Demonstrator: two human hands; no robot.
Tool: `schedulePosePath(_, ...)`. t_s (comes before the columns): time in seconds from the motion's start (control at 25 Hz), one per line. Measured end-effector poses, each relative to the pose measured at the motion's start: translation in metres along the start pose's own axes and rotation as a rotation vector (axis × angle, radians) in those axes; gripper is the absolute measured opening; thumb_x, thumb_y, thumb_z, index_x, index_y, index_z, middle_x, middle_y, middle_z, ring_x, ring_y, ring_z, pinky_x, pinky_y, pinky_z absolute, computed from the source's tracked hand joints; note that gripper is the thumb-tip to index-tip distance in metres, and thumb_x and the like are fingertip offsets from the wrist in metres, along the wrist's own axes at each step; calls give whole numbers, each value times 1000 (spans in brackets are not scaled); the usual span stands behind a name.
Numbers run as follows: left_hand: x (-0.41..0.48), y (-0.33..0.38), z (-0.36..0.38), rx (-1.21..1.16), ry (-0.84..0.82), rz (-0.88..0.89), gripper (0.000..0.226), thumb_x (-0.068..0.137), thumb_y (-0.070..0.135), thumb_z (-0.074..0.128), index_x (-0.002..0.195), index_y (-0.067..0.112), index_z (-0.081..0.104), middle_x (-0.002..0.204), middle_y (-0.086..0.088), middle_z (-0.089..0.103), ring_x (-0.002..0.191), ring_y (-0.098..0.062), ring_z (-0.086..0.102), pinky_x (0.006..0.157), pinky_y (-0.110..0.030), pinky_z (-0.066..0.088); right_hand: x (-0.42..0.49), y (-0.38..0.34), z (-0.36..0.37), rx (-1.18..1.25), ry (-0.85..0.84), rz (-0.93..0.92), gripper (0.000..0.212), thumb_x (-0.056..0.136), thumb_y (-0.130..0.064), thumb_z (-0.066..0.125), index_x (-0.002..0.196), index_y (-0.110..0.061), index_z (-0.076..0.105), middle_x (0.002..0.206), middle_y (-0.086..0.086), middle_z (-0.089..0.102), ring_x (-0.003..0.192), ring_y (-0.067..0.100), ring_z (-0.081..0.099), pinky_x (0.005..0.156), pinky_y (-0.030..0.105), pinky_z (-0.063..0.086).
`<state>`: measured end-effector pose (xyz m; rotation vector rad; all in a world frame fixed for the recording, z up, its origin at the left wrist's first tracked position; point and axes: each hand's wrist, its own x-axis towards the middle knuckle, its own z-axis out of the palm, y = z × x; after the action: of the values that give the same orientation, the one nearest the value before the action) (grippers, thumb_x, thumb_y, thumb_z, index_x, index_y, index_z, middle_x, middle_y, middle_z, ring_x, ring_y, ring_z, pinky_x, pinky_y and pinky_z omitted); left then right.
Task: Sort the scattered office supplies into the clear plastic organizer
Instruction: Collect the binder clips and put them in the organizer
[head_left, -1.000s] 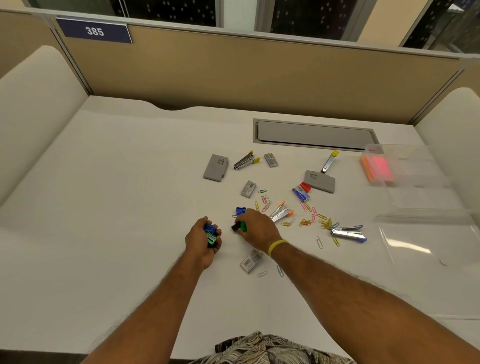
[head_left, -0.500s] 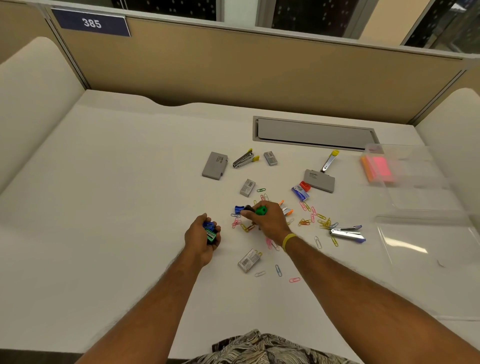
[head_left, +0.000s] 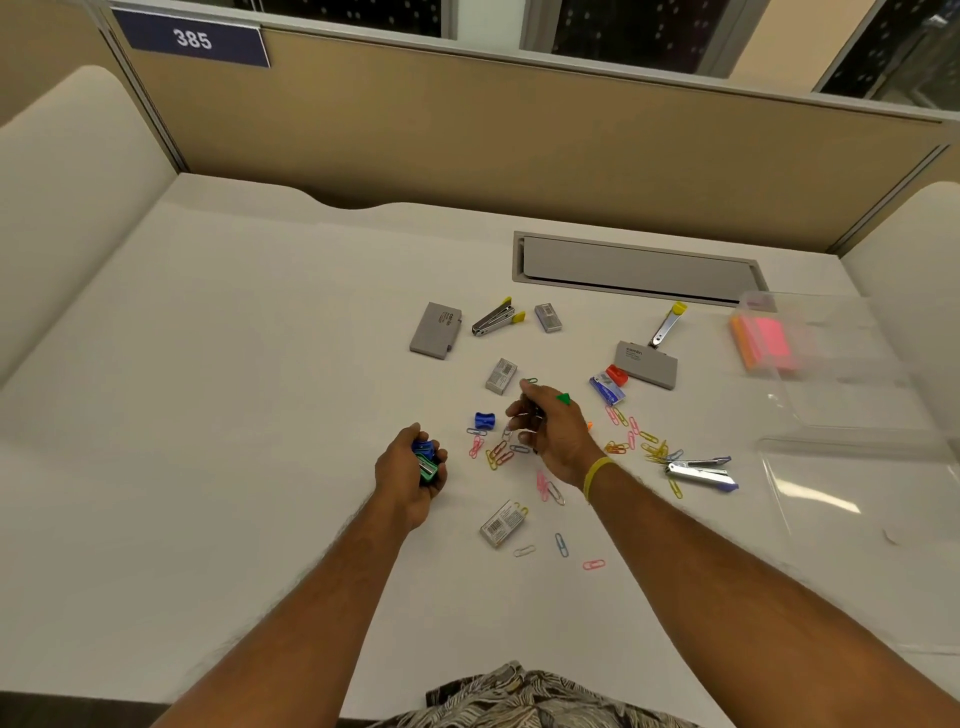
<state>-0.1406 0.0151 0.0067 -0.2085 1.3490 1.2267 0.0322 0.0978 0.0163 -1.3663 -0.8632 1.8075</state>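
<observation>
- The white table (head_left: 260, 415) carries everything; most of the supplies are scattered across its middle, right of centre.
- The clear plastic organizer (head_left: 852, 364) stands at the table's right edge, toward the far right corner, with pink and orange sticky notes (head_left: 761, 343) inside it.
- A flat clear lid (head_left: 857, 493) lies just nearer along the same edge.
- The left hand (head_left: 410, 478) is near the middle of the table, its fingers curled round a bunch of blue and green sharpeners (head_left: 426, 462).
- The right hand (head_left: 550, 431) is just beside it over the scatter, fingers curled in, pinching a green piece (head_left: 563, 399) with something dark beside it that is too small to make out.
- Two grey cases lie toward the far edge, one left (head_left: 436, 330) and one right (head_left: 647, 364).
- A purple-handled stapler (head_left: 698, 470) lies between the right hand and the lid.
- Three staple boxes (head_left: 501, 375) are well apart from one another.
- A loose blue sharpener (head_left: 484, 420) sits just beside the right hand's fingertips.
- Coloured paper clips (head_left: 498, 452) lie spread under and around the right hand.
</observation>
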Motion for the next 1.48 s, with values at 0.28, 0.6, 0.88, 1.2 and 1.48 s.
schedulePosePath(0.28, 2, 5, 1, -1, 2, 10, 20, 94, 29, 55, 81, 15, 56, 76, -4, 60, 64, -14, 59, 46, -22, 50, 8, -3, -7, 168, -75, 127, 25, 91, -29, 53, 83, -11, 69, 75, 8, 67, 58, 14, 58, 43, 21, 40)
schedulePosePath(0.6, 1, 6, 4, 16, 14, 34, 19, 95, 28, 54, 82, 14, 56, 78, -6, 60, 66, -15, 59, 49, -23, 50, 35, 4, 11, -1502, -149, -289, 38, 86, -41, 64, 120, -25, 61, 117, 4, 65, 105, 22, 58, 83, 32, 43)
schedulePosePath(0.88, -3, 5, 7, 23, 6, 73, 19, 95, 27, 55, 82, 13, 57, 77, -7, 61, 68, -17, 61, 55, -26, 51, 24, -1, 18, -1054, -28, -268, 19, 86, -28, 65, 98, -14, 66, 90, 3, 63, 80, 17, 58, 69, 30, 52)
schedulePosePath(1.2, -23, -28, 79, -114, -247, 88, 15, 93, 21, 51, 85, 12, 58, 81, -8, 60, 71, -20, 59, 63, -29, 52, -33, -6, 12, 40, 118, -141, 12, 79, -23, 47, 73, -14, 49, 66, 3, 52, 56, 13, 47, 48, 24, 37)
schedulePosePath(1.48, -57, -85, 168, -179, -412, 8, 12, 90, 23, 55, 88, 16, 64, 83, -4, 62, 80, -15, 60, 72, -28, 48, -54, -22, -42, 24, 410, -321, 11, 81, -20, 56, 80, -27, 64, 92, 5, 65, 90, 22, 62, 80, 31, 53)
